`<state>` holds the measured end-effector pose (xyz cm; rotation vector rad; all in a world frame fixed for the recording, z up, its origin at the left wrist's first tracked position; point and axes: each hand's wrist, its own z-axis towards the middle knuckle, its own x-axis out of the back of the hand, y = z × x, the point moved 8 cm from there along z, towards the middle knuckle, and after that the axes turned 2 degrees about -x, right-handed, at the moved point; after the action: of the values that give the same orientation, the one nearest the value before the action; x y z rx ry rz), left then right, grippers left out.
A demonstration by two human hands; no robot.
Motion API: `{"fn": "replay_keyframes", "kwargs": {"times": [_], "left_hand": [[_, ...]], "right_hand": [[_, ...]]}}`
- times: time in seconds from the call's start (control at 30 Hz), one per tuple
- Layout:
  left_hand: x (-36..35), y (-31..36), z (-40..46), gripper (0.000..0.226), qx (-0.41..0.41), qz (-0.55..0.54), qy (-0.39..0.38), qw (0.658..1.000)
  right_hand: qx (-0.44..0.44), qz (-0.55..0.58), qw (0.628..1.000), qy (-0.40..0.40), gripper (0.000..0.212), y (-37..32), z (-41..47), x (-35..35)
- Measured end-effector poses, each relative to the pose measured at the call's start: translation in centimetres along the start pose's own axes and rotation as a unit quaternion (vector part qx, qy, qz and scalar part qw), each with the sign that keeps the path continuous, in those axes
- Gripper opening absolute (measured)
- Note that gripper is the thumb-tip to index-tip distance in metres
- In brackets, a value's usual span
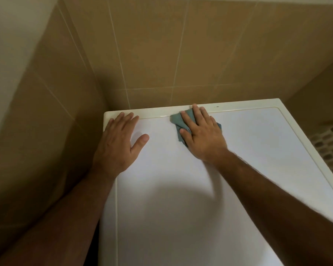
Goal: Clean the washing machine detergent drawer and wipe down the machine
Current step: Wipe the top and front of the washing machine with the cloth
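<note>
The washing machine's white top (181, 189) fills the lower middle of the head view, with a cream rim along its back and sides. My right hand (202, 135) lies flat with straight fingers on a small blue-green cloth (178, 121), pressing it against the top near the back rim. My left hand (119, 143) rests flat on the top at the back left corner, fingers spread and reaching the rim. The detergent drawer and the machine's front are out of sight.
Tan tiled walls (161, 54) stand close behind and to the left of the machine. At the far right, past the machine's edge, a perforated basket-like thing (331, 143) shows below.
</note>
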<state>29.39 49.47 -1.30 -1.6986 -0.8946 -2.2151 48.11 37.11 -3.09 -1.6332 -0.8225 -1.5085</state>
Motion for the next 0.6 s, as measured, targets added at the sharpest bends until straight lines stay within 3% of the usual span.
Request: {"fn": "replay_keyframes", "kwargs": {"times": [0.2,0.37,0.47,0.6], "left_hand": [[0.1,-0.2,-0.1,0.081,0.007,-0.006,0.007,1.0],[0.2,-0.4,0.0,0.082,0.016,-0.009,0.01,1.0],[0.0,-0.5,0.1,0.077,0.032,-0.012,0.01,0.999],[0.3,-0.5,0.4,0.076,0.041,-0.013,0.022,0.999]], "right_hand": [[-0.123,-0.014,0.992,-0.003,0.062,7.8,-0.1,0.5],[-0.217,0.024,0.976,0.005,0.063,7.4,4.1,0.6],[-0.186,0.019,0.982,-0.003,0.063,4.7,5.9,0.4],[-0.056,-0.016,0.998,0.015,0.064,0.9,4.4,-0.1]]}}
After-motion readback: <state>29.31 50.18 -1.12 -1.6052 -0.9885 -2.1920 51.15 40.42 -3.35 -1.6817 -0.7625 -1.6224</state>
